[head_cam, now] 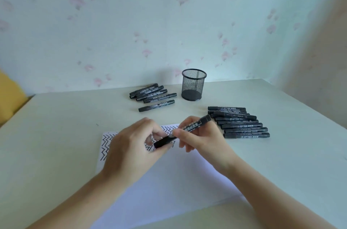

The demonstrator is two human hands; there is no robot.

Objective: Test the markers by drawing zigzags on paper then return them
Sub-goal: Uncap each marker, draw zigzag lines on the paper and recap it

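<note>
Paper (169, 178) nearest, zigzags along its far edge. Left hand (131, 146) pinches the black cap (163, 142); right hand (202, 138) grips the marker (195, 125), barrel slanting up and right, in line with the cap. Cap seems to meet the nib; blurred, unsure. Beyond: loose marker pile (153, 95), mesh cup (193, 84), tidy marker row (242, 122) near the right hand. Nothing stands between.

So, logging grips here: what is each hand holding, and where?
Right hand grips the black marker mid-barrel; left hand pinches its black cap.
</note>
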